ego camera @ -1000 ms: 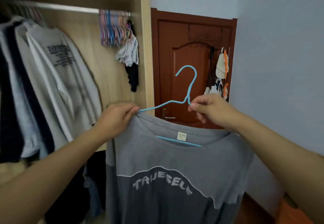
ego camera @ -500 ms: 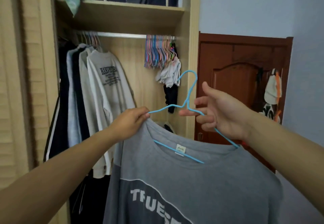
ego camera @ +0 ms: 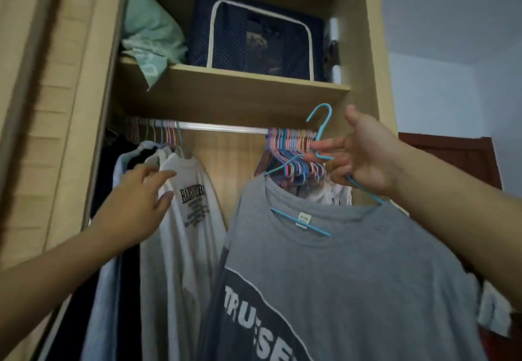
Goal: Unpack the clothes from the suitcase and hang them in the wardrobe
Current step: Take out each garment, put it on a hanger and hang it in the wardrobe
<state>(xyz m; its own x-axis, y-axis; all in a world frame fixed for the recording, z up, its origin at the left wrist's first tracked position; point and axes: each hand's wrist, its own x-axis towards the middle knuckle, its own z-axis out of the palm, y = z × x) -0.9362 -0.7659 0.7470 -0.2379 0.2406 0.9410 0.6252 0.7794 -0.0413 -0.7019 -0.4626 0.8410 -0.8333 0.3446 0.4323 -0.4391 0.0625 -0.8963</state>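
Observation:
A grey T-shirt [ego camera: 353, 270] with a dark printed panel hangs on a light blue wire hanger [ego camera: 320, 132]. My right hand [ego camera: 358, 157] grips the hanger at its neck, with the hook raised just below the wardrobe shelf, close to the silver rail [ego camera: 223, 127]. My left hand [ego camera: 135, 208] is off the shirt, fingers spread, touching the white printed sweatshirt [ego camera: 186, 219] that hangs on the rail. The suitcase is out of view.
Dark and pale garments [ego camera: 118, 168] hang at the rail's left end. A bunch of empty coloured hangers [ego camera: 291, 149] crowds its right end. The shelf [ego camera: 231, 89] above carries a navy storage box [ego camera: 254, 30] and a green pillow [ego camera: 149, 27]. A brown door [ego camera: 466, 157] stands to the right.
My left hand has let go of the shirt's shoulder and moved left onto the white sweatshirt. My right hand has lifted the hanger up toward the rail. The view has tilted upward.

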